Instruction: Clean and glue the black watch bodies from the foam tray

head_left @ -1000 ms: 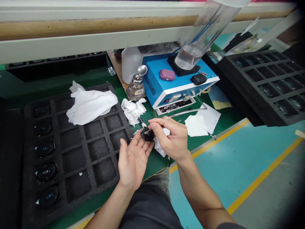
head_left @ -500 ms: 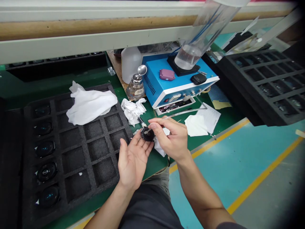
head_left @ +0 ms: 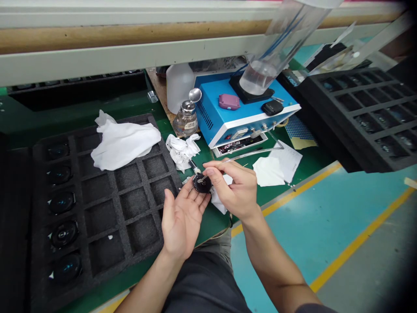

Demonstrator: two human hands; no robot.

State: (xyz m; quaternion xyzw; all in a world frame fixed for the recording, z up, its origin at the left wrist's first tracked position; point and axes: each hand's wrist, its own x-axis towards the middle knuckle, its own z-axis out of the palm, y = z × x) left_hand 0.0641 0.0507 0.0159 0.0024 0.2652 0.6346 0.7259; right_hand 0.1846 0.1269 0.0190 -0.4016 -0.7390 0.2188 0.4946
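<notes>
Palm up, with fingers spread and uncurled, the left hand bears the black disc on its fingertips, coming in from seven o'clock. At three o'clock, the right hand pinches the clear tube between thumb and forefinger and aims its end at the disc's face; whether the two touch I cannot tell.

Good practice here, I judge, is a light pinch close to that end, a slow, even wrist, and level fingertips under the disc, since a perch so far from the palm could tip. The tube trails off towards two o'clock, so leave it slack lest a pull from that side jerk the end.

A strap sticks out from the disc at eleven; best leave it free of the fingers. Crumpled tissue lies just past it, and the bottle stands beyond. Farther out come the foam tray at nine, its cloth at ten, and the blue box at one.
</notes>
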